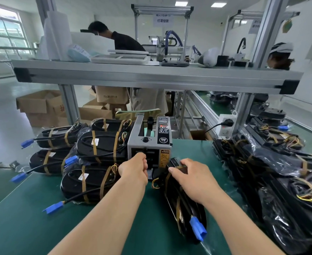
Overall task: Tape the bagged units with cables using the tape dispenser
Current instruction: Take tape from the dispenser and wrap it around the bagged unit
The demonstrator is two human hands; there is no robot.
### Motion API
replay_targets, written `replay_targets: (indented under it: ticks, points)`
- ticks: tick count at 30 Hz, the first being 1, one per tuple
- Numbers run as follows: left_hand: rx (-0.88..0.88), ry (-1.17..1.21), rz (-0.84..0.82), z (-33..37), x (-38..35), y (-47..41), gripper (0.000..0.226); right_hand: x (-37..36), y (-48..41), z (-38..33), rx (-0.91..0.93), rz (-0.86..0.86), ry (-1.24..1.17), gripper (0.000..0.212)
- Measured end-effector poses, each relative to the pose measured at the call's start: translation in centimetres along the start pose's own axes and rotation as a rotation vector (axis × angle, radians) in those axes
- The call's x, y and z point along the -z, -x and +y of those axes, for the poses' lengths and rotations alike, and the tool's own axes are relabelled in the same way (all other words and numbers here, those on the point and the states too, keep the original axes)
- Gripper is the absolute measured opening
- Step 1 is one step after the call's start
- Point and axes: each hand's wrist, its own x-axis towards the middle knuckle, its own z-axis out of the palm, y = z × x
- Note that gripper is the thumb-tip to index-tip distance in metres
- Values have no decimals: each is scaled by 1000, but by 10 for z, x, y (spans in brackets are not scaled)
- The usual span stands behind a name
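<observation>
Left hand [134,167] pinched at tape dispenser [149,144] slot; right hand [190,178] gripped bagged unit [183,205]. Bag prob slick, unit rigid w/ loose cable; hold across the body

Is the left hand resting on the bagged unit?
No, the left hand is at the tape dispenser outlet; the right hand holds the bagged unit.

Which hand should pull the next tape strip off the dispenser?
Left, probably. The left hand is already at the tape dispenser outlet, fingers curled there, while the right hand presses down on the bagged unit lying on the mat.
</observation>
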Motion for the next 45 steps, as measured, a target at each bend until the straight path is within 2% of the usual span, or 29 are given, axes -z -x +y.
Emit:
replay_targets:
  ticks: [2,5,8,11,14,19,31,45]
  points:
    - [-80,1,-22,-2,7,7,18,1,2,3,-3,-65,-39,36]
    - [-217,-67,-192,-3,23,18,22,0,6,5,9,-158,-93,32]
    - [-321,-218,-425,-3,32,33,27,-4,7,2,25,-154,-133,28]
    - [-389,-412,-513,1,31,42,25,-6,8,-2,42,-143,-129,25]
    - [-406,-510,-508,4,27,41,28,-5,9,-1,22,-137,-151,24]
    - [-426,-615,-484,5,25,39,21,-7,9,0,18,-130,-129,39]
    - [-507,-654,-464,2,21,40,16,-6,9,0,21,-133,-116,37]
    - [-708,-825,-295,-2,22,36,18,-10,9,0,25,-113,-93,40]
